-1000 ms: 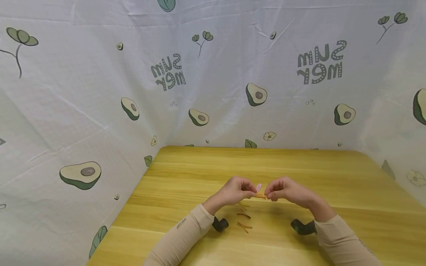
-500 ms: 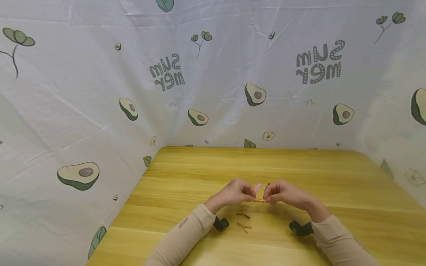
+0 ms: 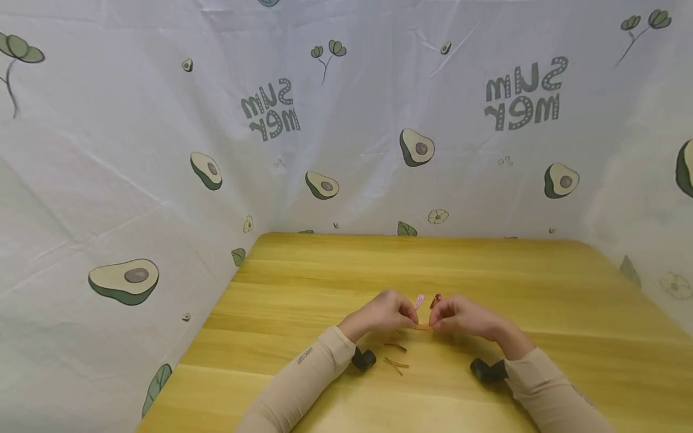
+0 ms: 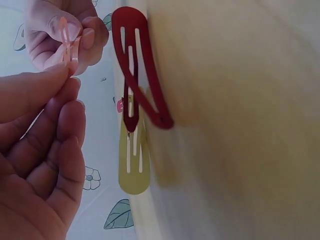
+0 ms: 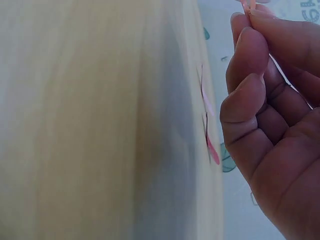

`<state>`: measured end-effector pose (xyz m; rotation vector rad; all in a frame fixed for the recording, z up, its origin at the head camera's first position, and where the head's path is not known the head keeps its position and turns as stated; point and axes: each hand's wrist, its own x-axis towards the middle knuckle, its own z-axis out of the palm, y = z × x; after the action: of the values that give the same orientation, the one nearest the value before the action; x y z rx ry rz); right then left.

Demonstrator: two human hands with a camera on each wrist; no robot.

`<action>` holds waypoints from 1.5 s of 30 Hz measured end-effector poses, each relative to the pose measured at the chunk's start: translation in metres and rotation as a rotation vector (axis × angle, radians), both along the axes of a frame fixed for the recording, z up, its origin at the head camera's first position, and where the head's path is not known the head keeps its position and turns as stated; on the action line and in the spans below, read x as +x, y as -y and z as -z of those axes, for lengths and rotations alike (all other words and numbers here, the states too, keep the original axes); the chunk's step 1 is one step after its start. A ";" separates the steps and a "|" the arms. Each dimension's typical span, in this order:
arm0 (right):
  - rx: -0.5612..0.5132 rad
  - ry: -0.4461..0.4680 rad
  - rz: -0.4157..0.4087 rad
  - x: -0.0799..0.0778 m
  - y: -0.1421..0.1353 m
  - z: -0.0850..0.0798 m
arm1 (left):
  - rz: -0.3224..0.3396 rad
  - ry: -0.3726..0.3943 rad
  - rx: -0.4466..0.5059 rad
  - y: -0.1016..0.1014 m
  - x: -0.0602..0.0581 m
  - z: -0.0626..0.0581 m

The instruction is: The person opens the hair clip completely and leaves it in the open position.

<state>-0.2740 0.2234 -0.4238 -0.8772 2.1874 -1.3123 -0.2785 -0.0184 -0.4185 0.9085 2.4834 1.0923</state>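
A slim orange hair clip (image 3: 423, 328) is held above the wood-grained desk (image 3: 325, 270), long axis sideways between left hand (image 3: 388, 311) and right hand (image 3: 460, 314), each pinching an end; its tip's direction I can't tell. Just beyond sit a pink clip (image 3: 419, 300) and red clip (image 3: 436, 300); nearer, a splayed, slotted maroon clip (image 4: 149, 65) and round-ended olive clip (image 4: 134, 183).

Head view forward-down, wrist views close, tabletop (image 3: 325, 276) in all three

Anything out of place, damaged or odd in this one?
The cloth behind the table reads "summer" mirrored, as though hung back to front. Otherwise nothing stands out: no spill shows, and the held orange clip has no visible break.
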 end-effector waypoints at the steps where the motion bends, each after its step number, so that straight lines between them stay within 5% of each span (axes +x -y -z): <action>1: -0.001 -0.002 0.000 0.000 0.000 0.000 | 0.001 -0.002 0.000 0.000 0.000 0.000; 18: 0.091 -0.038 -0.020 0.000 0.005 0.006 | 0.018 -0.074 -0.065 -0.006 0.003 0.003; 45: 0.137 -0.059 0.082 0.006 0.014 0.003 | -0.007 -0.199 -0.171 -0.007 0.008 0.007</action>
<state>-0.2676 0.2091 -0.4271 -0.7906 2.3506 -1.1705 -0.2704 -0.0113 -0.4252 1.0007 2.6916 0.8101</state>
